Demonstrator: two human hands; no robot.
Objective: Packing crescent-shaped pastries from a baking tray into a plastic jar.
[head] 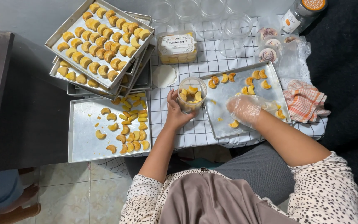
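The right tray [224, 124] has lots of bare metal in the middle. Cookies [245, 81] sit at its 12 o'clock edge. The jar [192, 94] blocks 9 o'clock. The cloth [305, 101] blocks 3 o'clock. Stacked trays [63, 31] fill 10 o'clock.

Jar [192, 94] between two trays [83, 139]

This looks like a home baking corner, set low over a tiled floor [75, 195]. Beyond the left hand [175, 114], which grips a clear plastic jar [192, 93], stacked metal baking trays [100, 43] carry crescent cookies. Empty lidded tubs [212, 16] stand further out on a checked cloth [204, 62], and a striped kitchen towel [305, 101] lies past the gloved right hand [245, 108].
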